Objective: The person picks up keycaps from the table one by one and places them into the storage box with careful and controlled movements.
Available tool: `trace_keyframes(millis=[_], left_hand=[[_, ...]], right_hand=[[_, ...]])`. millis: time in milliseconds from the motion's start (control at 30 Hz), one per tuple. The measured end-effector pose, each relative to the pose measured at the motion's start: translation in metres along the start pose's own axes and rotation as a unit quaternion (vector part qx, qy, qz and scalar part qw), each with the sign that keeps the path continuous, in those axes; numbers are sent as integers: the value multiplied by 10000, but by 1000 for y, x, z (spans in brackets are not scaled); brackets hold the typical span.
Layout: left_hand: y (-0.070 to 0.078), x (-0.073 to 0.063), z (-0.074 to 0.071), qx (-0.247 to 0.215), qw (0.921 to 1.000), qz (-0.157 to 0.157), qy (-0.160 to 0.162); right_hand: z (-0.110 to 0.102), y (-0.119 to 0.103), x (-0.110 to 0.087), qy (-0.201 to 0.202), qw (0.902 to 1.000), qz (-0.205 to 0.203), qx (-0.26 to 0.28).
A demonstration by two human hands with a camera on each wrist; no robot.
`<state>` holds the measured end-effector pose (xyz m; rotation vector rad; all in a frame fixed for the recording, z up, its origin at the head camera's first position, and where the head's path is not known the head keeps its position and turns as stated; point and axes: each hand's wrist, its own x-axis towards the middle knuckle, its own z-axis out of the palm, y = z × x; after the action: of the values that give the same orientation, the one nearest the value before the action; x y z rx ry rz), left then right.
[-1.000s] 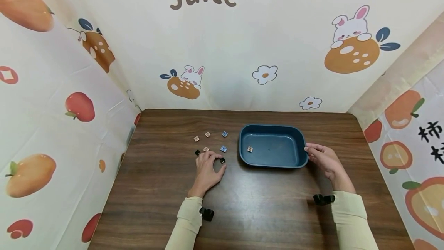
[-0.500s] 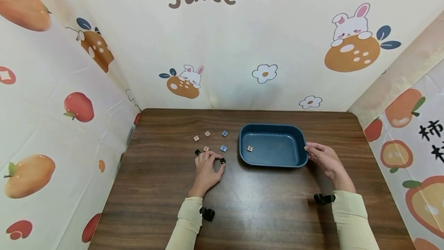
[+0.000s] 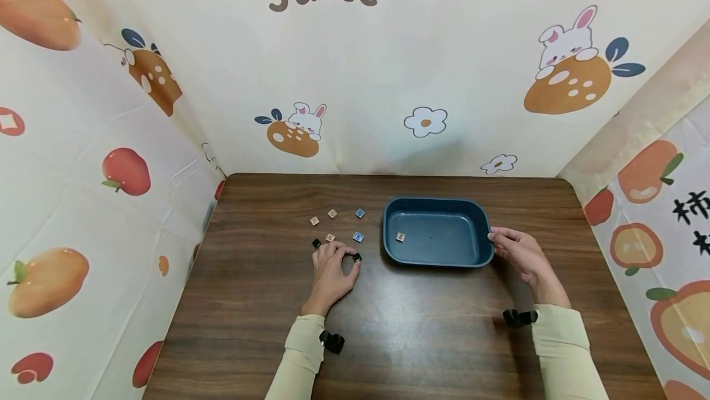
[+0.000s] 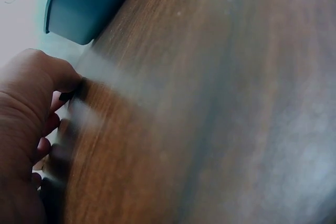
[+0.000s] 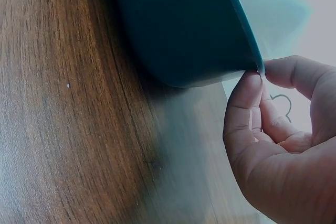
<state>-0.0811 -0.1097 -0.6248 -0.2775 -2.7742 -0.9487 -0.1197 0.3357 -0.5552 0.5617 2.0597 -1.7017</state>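
My left hand (image 3: 331, 277) is low over the table, with a small black cube (image 3: 357, 257) between its thumb and index finger. In the left wrist view the thumb (image 4: 63, 74) is bent toward the dark cube, which is mostly hidden. Another black cube (image 3: 316, 243) lies just beyond the fingertips, beside a pinkish cube (image 3: 330, 238). My right hand (image 3: 520, 255) pinches the right rim of a blue rectangular tray (image 3: 438, 262). Thumb and index finger meet across that rim in the right wrist view. One pinkish cube (image 3: 400, 237) sits inside the tray, toward its left end.
Two blue cubes, a nearer one (image 3: 358, 237) and a farther one (image 3: 360, 213), lie left of the tray. Two pinkish cubes, one (image 3: 314, 221) left of the other (image 3: 332, 214), lie farther back. A printed curtain (image 3: 366, 79) rises behind the wooden table (image 3: 421, 338).
Both hands, the tray and the cubes keep their places. The view shifts very slightly, and the shadow on the back curtain differs.
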Motion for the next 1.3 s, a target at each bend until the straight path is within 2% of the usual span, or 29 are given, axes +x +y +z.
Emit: trace_keyframes(millis=[567,1033,1300], left_hand=[[2,2,-3,-250,9993,-227,-152],[7,1,-3,-283,9987,-324,-267],[14,4,-3,-442,9988,-130,-144]], right_hand=[[-1,1,0,45,10000,-16,-29],[1,-1,-5,70,9995,-71,-292],[0,-1,-4,21,9997,-116,-234]])
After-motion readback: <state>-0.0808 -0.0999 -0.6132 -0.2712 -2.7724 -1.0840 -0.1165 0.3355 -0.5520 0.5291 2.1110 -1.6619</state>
